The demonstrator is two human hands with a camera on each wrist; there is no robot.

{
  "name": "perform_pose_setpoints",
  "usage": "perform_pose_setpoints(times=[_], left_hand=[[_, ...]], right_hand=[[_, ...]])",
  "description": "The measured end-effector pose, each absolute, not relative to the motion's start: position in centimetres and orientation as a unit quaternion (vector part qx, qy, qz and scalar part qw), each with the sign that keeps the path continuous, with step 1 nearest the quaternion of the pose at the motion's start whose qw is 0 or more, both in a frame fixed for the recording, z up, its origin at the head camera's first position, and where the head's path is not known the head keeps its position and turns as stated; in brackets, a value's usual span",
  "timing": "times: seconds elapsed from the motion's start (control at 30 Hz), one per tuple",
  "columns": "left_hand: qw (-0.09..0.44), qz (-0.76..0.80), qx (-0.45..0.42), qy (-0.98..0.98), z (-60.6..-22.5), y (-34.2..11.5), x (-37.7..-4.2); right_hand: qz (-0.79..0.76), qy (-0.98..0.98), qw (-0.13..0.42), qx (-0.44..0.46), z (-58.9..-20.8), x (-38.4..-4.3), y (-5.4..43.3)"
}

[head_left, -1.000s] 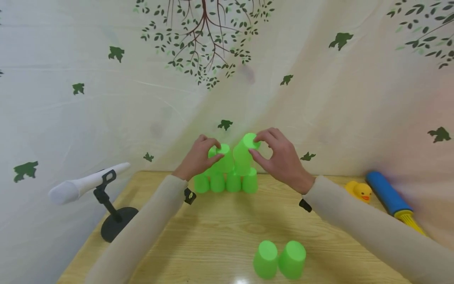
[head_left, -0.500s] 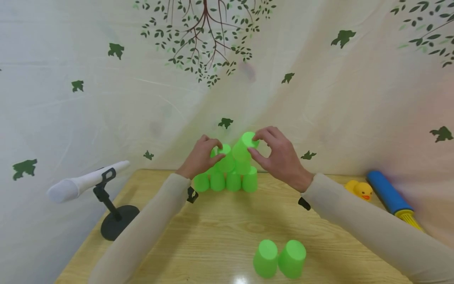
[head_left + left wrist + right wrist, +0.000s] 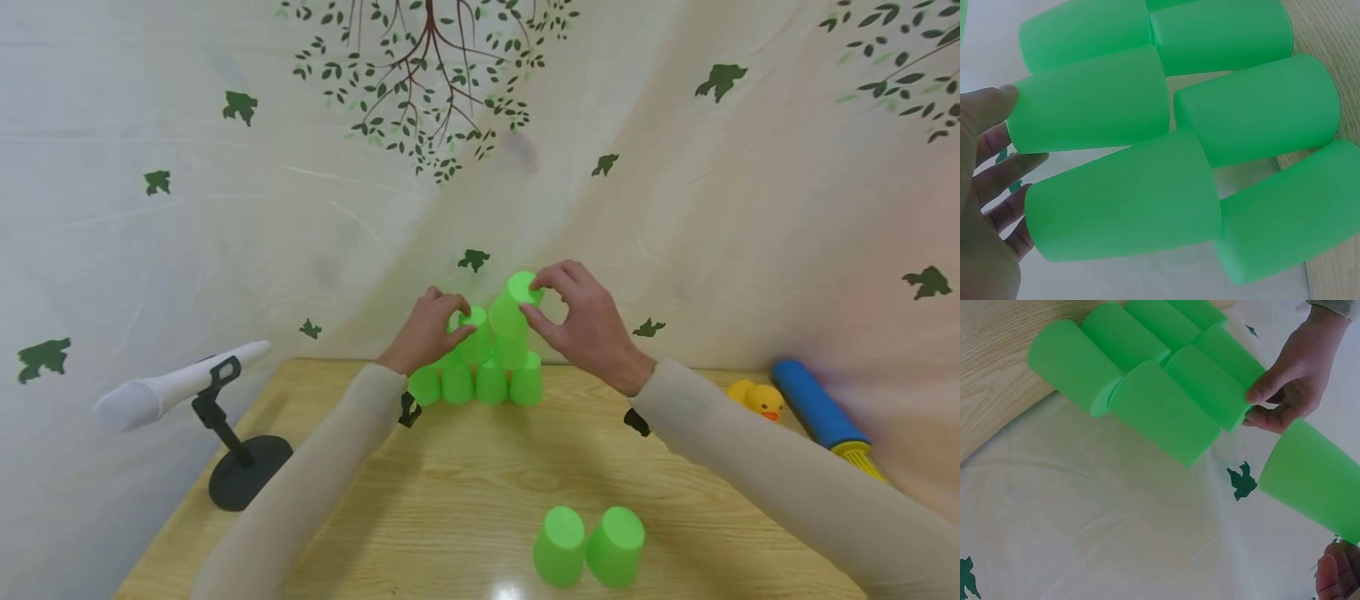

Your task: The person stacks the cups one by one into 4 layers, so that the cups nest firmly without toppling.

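Note:
Seen from the head, green cups stand upside down in stacked rows at the back of the table. My left hand (image 3: 426,331) pinches the bottom end of the second row's middle cup (image 3: 1091,103), its thumb on the near side in the left wrist view. My right hand (image 3: 588,323) holds another green cup (image 3: 1310,478) by its bottom end, tilted. In the right wrist view that cup hangs above the second row, apart from the right-end cup (image 3: 1163,412). Under these stands the bottom row, including its right-end cup (image 3: 527,379).
Two more upside-down green cups (image 3: 558,547) stand near the table's front edge (image 3: 450,575). At left is a white microphone (image 3: 180,387) on a black stand (image 3: 251,472). A yellow rubber duck (image 3: 756,400) and a blue-and-yellow tube (image 3: 817,404) lie at right. A printed cloth (image 3: 300,242) hangs behind.
My right hand has lifted its cup slightly upward and a little to the left. The left hand stays at the middle cup. The stacked cups look unmoved.

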State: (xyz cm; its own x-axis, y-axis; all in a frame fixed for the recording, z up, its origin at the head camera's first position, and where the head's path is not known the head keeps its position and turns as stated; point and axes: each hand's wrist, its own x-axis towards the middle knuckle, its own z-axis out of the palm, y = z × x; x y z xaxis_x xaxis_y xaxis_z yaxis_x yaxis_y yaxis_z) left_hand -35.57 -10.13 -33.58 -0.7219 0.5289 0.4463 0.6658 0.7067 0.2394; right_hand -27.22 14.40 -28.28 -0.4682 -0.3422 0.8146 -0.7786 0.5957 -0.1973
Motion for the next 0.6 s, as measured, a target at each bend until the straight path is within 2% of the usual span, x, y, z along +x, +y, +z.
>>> perform_pose_setpoints(times=[0.37,0.6], left_hand=[[0.168,-0.186,-0.308,-0.918,-33.9,-9.9,-35.9],[0.170,-0.188,-0.306,-0.918,-34.0,-10.0,-36.1]], right_hand=[[0.280,-0.827,0.369,0.317,-27.5,-29.5,14.1],[0.278,-0.854,0.324,0.297,-27.5,-31.6,13.5]])
